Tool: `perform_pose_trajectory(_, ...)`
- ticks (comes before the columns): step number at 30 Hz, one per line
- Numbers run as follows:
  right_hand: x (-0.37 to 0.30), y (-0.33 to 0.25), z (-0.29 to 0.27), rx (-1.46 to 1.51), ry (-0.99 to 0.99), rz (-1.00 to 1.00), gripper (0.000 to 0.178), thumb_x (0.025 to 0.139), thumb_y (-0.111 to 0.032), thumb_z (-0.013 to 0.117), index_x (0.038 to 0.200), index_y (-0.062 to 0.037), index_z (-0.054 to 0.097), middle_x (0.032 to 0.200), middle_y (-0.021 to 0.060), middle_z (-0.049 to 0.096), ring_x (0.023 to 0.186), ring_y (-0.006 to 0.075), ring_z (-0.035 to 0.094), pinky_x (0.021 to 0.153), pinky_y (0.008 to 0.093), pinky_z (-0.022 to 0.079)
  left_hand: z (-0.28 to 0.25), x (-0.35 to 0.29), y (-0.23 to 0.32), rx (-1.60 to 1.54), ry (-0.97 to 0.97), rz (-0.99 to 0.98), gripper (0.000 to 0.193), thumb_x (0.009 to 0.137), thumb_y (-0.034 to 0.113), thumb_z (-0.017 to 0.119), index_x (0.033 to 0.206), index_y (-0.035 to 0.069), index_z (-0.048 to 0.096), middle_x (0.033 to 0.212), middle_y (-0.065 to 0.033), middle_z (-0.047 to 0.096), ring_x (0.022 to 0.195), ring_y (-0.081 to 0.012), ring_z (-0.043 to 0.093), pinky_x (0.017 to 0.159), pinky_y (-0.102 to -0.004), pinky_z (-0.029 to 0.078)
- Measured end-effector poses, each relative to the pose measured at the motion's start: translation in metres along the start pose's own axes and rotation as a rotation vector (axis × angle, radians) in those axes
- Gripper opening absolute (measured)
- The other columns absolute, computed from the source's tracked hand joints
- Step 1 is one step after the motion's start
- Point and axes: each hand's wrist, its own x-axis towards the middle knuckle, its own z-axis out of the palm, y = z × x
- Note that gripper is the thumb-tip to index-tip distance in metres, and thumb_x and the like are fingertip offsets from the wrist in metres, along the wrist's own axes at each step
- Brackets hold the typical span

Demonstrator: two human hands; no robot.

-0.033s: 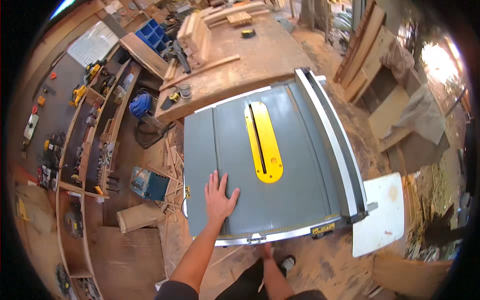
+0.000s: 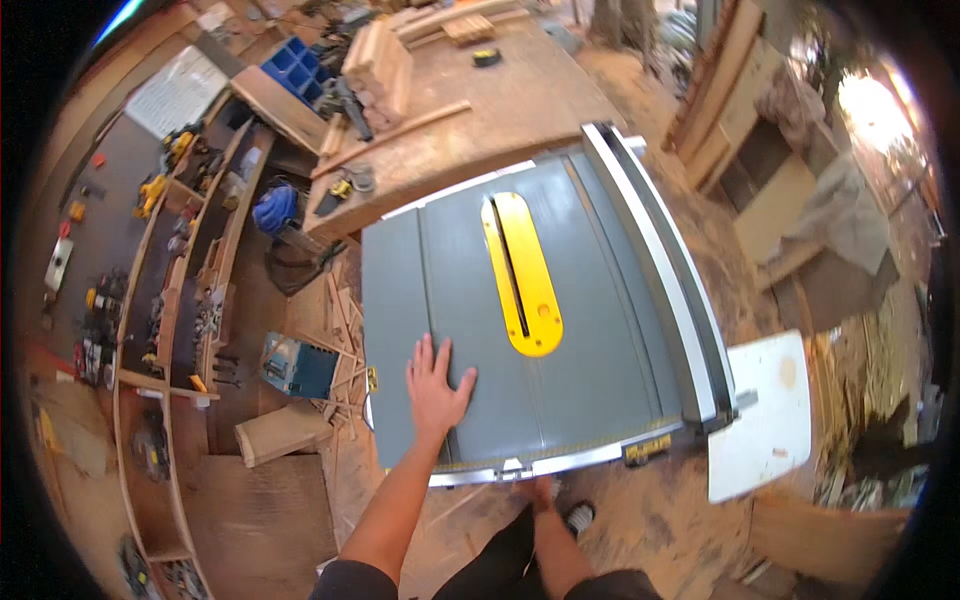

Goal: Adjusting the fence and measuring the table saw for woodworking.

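My left hand (image 2: 437, 390) lies flat on the grey top of a table saw (image 2: 460, 290), fingers spread, near the front left part and holding nothing. Set into that top is a yellow throat plate (image 2: 541, 318) with a long dark slot; no blade shows above it. Along the saw's right side runs a silver rip fence (image 2: 655, 270). My right hand (image 2: 541, 489) reaches below the saw's front rail (image 2: 575, 463). The rail covers its fingers, so what they touch is hidden.
Beyond the saw stands a wooden workbench (image 2: 540, 90) with stacked lumber (image 2: 378, 75) and a tape measure (image 2: 486, 58). Shelves with tools (image 2: 195, 250) line the left. Wood offcuts (image 2: 345, 330) and a teal tool (image 2: 298, 366) lie on the floor. A white board (image 2: 765, 420) is at right.
The scene has shifted slightly up and left in the picture as my view moved. My left hand stays flat on the saw top; my right stays below the front rail.
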Motion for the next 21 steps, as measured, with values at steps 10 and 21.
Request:
perform_pose_trajectory(10,0.009,-0.209,0.058,-0.339,-0.165,0.13,0.039,0.085,-0.034,0.073,0.111,-0.005,0.07,0.103,0.0233,0.072,0.097,0.0461,0.068,0.081,0.0516,0.055,-0.04,-0.019,-0.055,0.187,0.081,-0.092,0.068,0.09,0.043,0.068,0.149,0.013,0.052,0.163,-0.0179,0.035,0.151,-0.0373,0.03,0.121,-0.0537,0.024)
perform_pose_trajectory(21,-0.006,-0.233,0.07,-0.142,-0.269,0.03,0.025,0.09,-0.035,0.066,0.099,-0.0124,0.074,0.084,0.0183,0.072,0.081,0.0443,0.068,0.068,0.0495,0.056,-0.06,-0.032,-0.083,0.255,0.079,-0.123,0.069,0.09,0.046,0.068,0.149,0.013,0.052,0.163,-0.0173,0.034,0.151,-0.0354,0.03,0.122,-0.0524,0.024)
